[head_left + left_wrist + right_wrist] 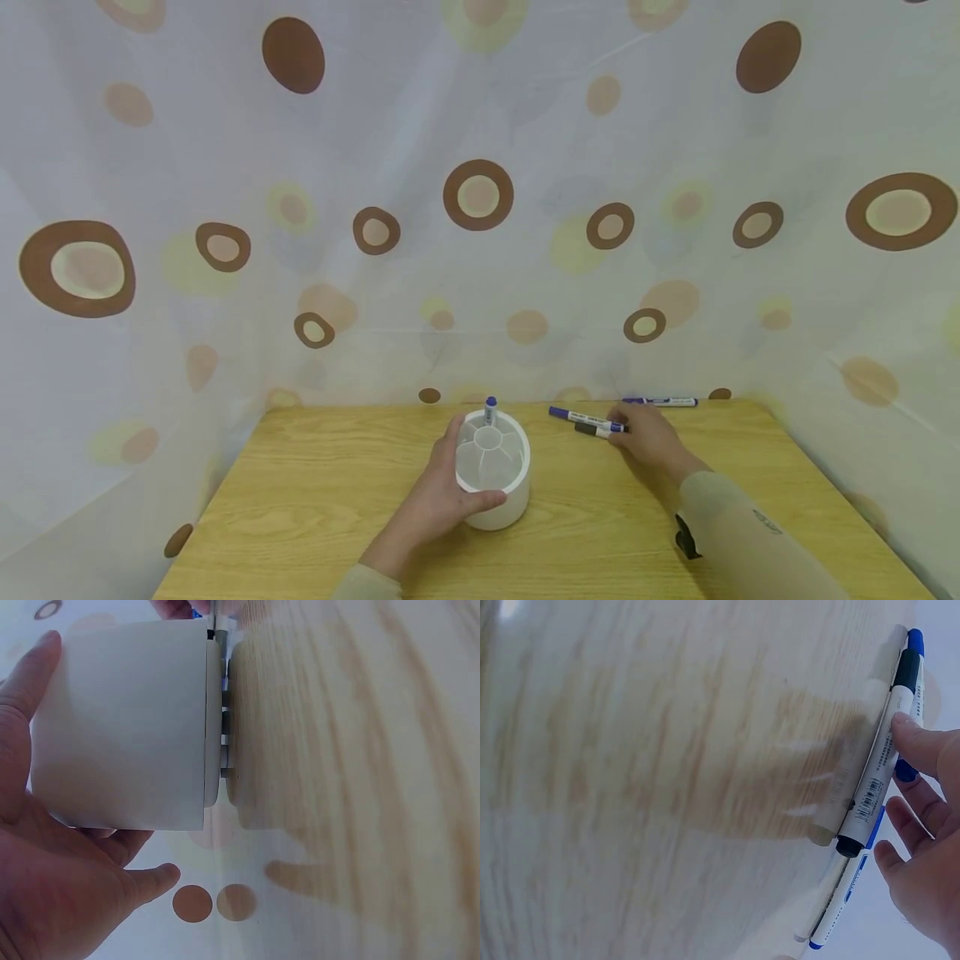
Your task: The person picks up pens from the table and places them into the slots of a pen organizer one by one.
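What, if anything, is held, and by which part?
The left hand holds the white organizer by its side. The right hand has its thumb on the barrel of the dark-capped marker; I can't tell whether it grips.

The right sleeve (pixel 742 550), toward four o'clock in the head view, is pale tan, with a small gray mark (pixel 767 522) and a black bit (pixel 686 537) at its nine o'clock edge. The left sleeve (pixel 369 585), toward seven o'clock, is pale tan too. The left hand (pixel 437 498) and right hand (pixel 651 437) are bare.
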The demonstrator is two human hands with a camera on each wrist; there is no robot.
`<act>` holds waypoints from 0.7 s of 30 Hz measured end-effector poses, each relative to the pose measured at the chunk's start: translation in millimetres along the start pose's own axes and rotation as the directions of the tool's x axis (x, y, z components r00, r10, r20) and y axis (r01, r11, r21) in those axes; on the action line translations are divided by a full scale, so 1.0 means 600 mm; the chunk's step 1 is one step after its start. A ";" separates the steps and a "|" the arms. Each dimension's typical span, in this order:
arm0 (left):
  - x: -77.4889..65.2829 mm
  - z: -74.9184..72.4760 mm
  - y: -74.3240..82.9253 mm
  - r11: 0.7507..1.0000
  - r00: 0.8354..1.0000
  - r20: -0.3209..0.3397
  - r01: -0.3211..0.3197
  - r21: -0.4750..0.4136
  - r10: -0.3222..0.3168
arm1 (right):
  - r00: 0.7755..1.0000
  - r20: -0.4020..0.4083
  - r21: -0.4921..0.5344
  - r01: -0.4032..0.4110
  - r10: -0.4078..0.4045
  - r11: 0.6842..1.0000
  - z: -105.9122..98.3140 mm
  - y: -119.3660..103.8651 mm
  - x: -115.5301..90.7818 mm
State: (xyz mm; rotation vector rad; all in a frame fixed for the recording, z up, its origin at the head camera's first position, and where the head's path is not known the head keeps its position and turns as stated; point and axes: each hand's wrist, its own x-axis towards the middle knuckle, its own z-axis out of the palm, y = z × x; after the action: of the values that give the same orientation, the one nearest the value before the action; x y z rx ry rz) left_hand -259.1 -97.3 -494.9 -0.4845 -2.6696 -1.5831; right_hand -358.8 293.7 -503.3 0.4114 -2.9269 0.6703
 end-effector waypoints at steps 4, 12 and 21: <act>-0.001 0.000 0.001 1.000 1.000 0.000 -0.001 -0.005 0.001 | 1.000 -0.028 0.007 0.011 -0.011 1.000 0.001 0.000 0.000; -0.002 -0.002 0.006 1.000 1.000 0.003 0.005 -0.005 -0.005 | 0.996 -0.084 0.040 -0.035 0.038 0.999 0.001 0.002 0.003; -0.003 -0.002 0.010 1.000 1.000 -0.002 -0.001 -0.006 0.001 | 0.989 -0.117 0.087 -0.077 0.087 0.993 -0.012 -0.011 -0.005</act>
State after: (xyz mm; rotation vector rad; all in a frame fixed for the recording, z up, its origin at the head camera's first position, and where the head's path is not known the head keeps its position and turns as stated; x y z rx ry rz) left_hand -255.9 -96.2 -489.7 -0.4833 -2.6638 -1.5909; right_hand -353.5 292.2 -494.5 0.2499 -2.8216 0.7999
